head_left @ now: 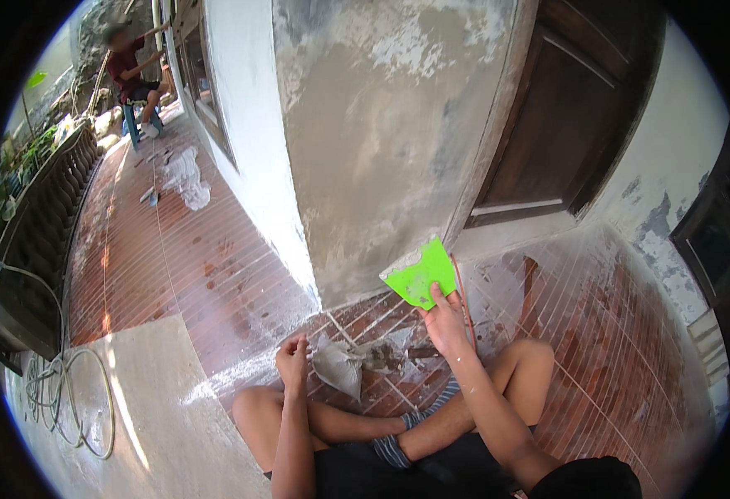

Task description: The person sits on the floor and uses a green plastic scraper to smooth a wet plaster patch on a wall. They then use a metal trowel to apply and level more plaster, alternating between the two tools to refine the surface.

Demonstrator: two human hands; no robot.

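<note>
My right hand (441, 320) grips a green plastic spreader (421, 274), raised before the patchy plastered wall (382, 141), with grey filler along its edge. My left hand (292, 359) is closed beside a pale bag (338, 373) on the tiles; whatever it holds, if anything, I cannot make out. A dark-handled tool (423, 353) lies beyond my crossed, striped-socked feet (415, 416). A thin orange cord (465, 299) runs behind my right hand.
A person (132, 71) sits on a blue stool by the far wall, near scattered tools (150, 196) and a white sheet (186, 179). A balustrade (41, 216) and coiled hose (66, 399) line the left. A dark door (548, 108) is at right.
</note>
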